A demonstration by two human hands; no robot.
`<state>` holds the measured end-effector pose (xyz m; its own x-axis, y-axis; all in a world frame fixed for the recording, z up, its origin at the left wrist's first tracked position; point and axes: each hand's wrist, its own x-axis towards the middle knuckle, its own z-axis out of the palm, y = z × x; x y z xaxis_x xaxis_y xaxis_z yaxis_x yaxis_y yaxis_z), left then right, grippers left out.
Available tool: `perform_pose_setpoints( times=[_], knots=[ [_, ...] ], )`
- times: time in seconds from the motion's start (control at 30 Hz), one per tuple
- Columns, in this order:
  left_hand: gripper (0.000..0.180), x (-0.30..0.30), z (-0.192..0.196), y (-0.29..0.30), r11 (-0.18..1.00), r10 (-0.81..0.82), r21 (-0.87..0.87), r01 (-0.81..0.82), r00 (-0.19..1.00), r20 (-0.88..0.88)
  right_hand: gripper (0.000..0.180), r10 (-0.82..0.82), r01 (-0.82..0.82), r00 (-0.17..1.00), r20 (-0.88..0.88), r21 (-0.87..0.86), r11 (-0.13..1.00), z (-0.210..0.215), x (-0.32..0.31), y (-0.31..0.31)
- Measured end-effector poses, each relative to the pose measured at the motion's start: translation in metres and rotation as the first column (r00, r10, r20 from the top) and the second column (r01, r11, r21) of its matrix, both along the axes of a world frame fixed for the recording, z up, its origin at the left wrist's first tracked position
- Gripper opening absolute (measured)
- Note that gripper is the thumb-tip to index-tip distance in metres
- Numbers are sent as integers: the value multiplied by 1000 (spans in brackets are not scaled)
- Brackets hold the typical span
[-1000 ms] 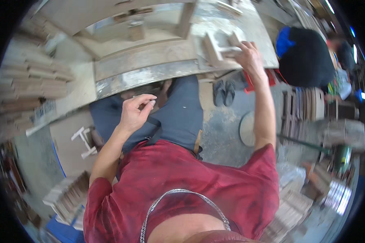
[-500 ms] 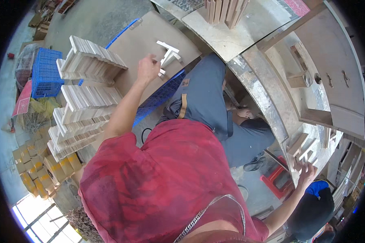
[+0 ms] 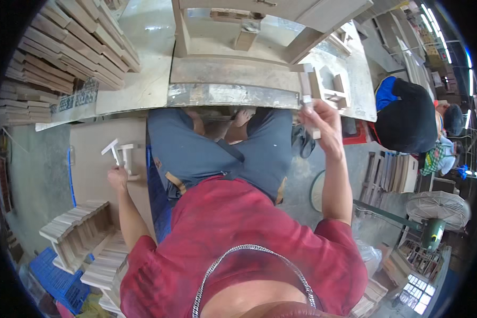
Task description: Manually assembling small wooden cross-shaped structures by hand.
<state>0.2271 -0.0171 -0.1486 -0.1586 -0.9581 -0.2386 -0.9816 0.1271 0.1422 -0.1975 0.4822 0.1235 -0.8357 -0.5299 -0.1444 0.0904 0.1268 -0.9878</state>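
Observation:
At the left, my left hand is closed on the lower end of a pale T-shaped wooden piece. Close beside it, a second pale wooden piece lies on the brown board. At the bench's front edge, my right hand pinches another T-shaped wooden piece, its lower end poking out below the fingers. Just right of that piece, pale joined wooden parts lie on the worktop; my fingers partly hide the nearby edge.
Across the worktop stands a wooden frame with a small block inside. Stacked wooden strips fill the far left. Rows of pale pieces stand at the lower left. A fan and another person are at the right.
The view has swung to the right, toward the bench. My left hand has closed on a piece from the brown board. My right hand has come up holding a T-shaped piece.

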Motion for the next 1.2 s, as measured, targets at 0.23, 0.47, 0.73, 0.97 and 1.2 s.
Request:
perform_pose_setpoints(
  times=[0.23, 0.47, 0.73, 0.97, 1.2],
  knots=[
    [23, -12, 116, 41, 956, 122, 57, -289, 209, -970, 23, 305, -208, 901, 310, -309, 928, -47, 17, -85],
    [18, -112, 289, 191, 814, -352, -130, 566, 302, -886, 18, 584, -562, 780, 226, -157, 812, -56, 30, -135],
    [27, -206, 273, 212, 442, -772, -534, 720, 3, -636, 15, 377, -330, 893, 245, -211, 920, -52, 32, -96],
    [24, -245, 252, 228, 360, -689, -425, 831, -69, -721, 30, 322, -315, 944, 77, -86, 945, -51, 46, -73],
    [22, -247, 250, 217, 359, -444, -34, 933, 138, -885, 33, 375, -362, 922, 96, -131, 923, -57, 40, -81]
  ],
)
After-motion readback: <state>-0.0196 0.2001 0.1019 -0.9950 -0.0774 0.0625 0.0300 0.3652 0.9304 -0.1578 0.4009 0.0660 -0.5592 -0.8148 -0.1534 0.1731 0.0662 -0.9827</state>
